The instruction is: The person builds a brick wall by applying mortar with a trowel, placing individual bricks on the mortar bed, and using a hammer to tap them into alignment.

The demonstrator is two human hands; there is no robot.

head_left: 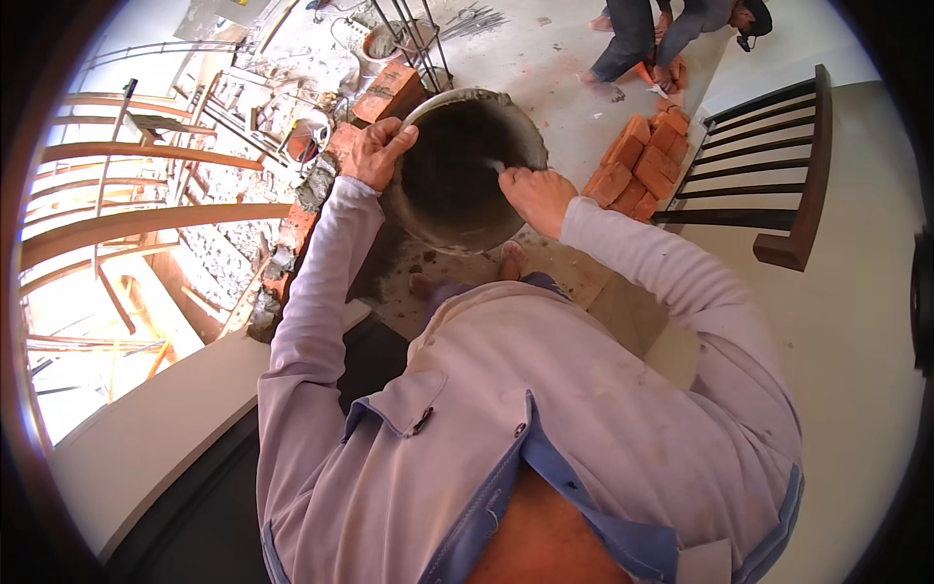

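A round mortar bucket (530, 131), its rim crusted with grey cement, is tilted so that its dark inside faces me. My left hand (377, 154) grips the rim at the upper left, thumb over the edge. At the bucket's right side my right hand (538, 200) is closed around a tool with a pale, blurred shaft (494, 166); its far end is lost in the dark inside. Just left of the bucket runs a low brick wall (297, 229) with grey mortar on it. Larger orange bricks (389, 92) sit on its far end, close to my left hand.
A pile of orange bricks (637, 165) lies right of the bucket, beside a dark wooden railing (769, 156). A co-worker (642, 44) bends over bricks farther off. Upright steel bars (413, 44) rise beyond the bucket. Left of the wall, a bright opening holds curved wooden rails (156, 229).
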